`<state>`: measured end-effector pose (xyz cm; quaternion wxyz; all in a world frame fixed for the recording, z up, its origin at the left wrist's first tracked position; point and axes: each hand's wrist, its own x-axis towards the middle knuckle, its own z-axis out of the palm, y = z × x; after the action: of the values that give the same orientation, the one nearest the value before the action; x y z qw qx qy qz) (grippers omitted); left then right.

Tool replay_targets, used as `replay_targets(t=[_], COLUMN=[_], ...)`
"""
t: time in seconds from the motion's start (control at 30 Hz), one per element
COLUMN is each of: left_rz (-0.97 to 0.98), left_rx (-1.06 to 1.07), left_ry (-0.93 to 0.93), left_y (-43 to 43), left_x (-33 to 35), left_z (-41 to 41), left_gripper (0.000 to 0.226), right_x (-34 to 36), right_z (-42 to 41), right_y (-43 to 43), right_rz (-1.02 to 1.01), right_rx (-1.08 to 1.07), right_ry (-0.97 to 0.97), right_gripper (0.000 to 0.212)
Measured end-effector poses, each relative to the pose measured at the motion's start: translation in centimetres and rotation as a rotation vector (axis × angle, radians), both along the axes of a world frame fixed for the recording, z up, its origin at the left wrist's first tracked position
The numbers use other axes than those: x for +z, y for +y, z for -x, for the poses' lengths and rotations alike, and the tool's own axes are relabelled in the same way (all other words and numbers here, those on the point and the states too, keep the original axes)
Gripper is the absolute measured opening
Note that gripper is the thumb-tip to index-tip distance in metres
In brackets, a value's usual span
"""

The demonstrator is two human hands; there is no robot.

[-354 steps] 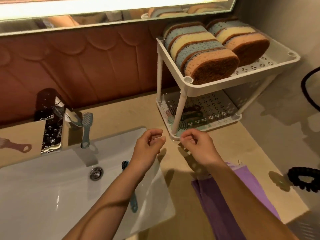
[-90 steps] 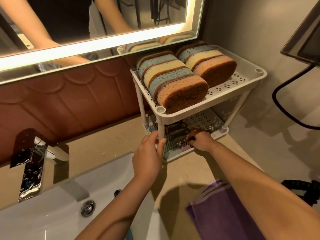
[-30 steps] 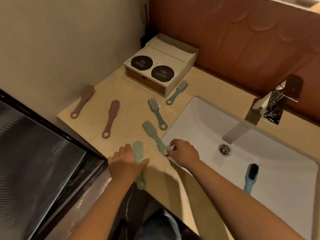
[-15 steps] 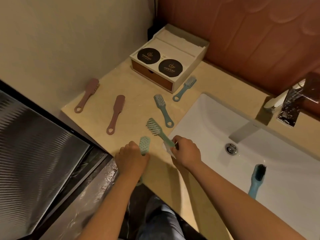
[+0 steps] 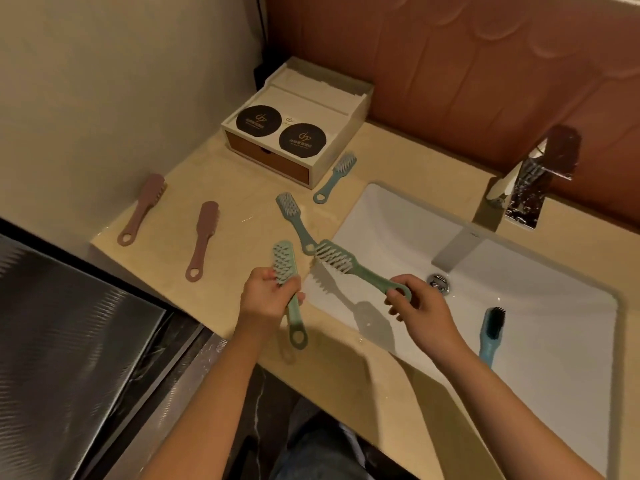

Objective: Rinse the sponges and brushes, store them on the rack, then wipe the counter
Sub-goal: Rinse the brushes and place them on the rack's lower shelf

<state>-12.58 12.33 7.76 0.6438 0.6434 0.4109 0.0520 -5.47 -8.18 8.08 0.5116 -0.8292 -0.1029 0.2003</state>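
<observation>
My left hand (image 5: 268, 299) grips a pale green brush (image 5: 289, 271) by its neck, head up, above the counter's front edge. My right hand (image 5: 420, 311) holds a second green brush (image 5: 349, 263) by its handle end, lifted over the left rim of the white sink (image 5: 554, 341). Two teal brushes (image 5: 294, 220) (image 5: 337, 176) and two pink brushes (image 5: 143, 206) (image 5: 202, 237) lie on the beige counter (image 5: 242, 188). A blue brush (image 5: 490, 336) with dark bristles lies inside the basin.
A white box (image 5: 298, 123) with two black round lids stands at the counter's back left. The chrome faucet (image 5: 526, 181) rises behind the sink. A dark striped surface (image 5: 69, 323) lies below the counter to the left.
Both hands have lifted their green brushes off the counter. The right one now hangs over the sink's edge, and the view has shifted slightly right.
</observation>
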Motion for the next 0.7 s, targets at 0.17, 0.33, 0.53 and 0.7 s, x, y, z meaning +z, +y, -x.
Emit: replay_targets(t=[0.17, 0.33, 0.53, 0.7], left_rz=[0.205, 0.322, 0.539, 0.623], left_rx=[-0.036, -0.131, -0.228, -0.365], left_ry=[-0.094, -0.117, -0.115, -0.043], left_y=[-3.5, -7.5, -12.3, -16.0], left_x=[0.8, 0.8, 1.7, 2.9], left_z=[-2.0, -3.7, -5.1, -6.2], left_gripper=[0.011, 0.039, 0.015, 0.027], right_x=[1.6, 2.8, 4.0, 4.1], right_z=[1.4, 3.1, 3.6, 3.9], right_y=[-3.1, -6.8, -12.3, -16.4], right_rz=[-0.159, -0.196, -0.251, -0.328], right_rx=[-0.175, -0.267, -0.439, -0.596], right_ry=[0.126, 0.126, 0.105, 0.135], right_gripper=[0.018, 0.02, 0.023, 0.026])
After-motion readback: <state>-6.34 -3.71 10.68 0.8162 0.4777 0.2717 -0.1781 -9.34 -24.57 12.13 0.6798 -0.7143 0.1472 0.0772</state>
